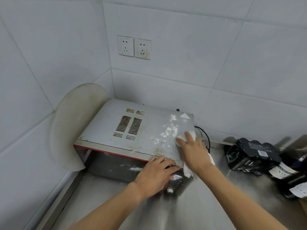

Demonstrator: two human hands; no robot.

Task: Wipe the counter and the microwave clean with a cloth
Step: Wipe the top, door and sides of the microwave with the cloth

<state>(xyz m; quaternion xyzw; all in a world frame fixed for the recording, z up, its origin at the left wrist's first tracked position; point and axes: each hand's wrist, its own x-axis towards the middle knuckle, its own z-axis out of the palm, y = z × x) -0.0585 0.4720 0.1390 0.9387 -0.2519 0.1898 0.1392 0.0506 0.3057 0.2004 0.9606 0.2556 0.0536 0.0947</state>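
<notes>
The left hand (157,173) and right hand (193,150) were bare, and both forearms were bare as far as they showed.

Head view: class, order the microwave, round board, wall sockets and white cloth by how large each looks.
1. microwave
2. round board
3. wall sockets and white cloth: unranked, since the right hand covers much of the cloth.

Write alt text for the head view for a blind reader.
The right hand presses a white cloth onto the powder-dusted top of a microwave while the left hand grips its front edge. Dark bottles lie on the counter beside it.
</notes>
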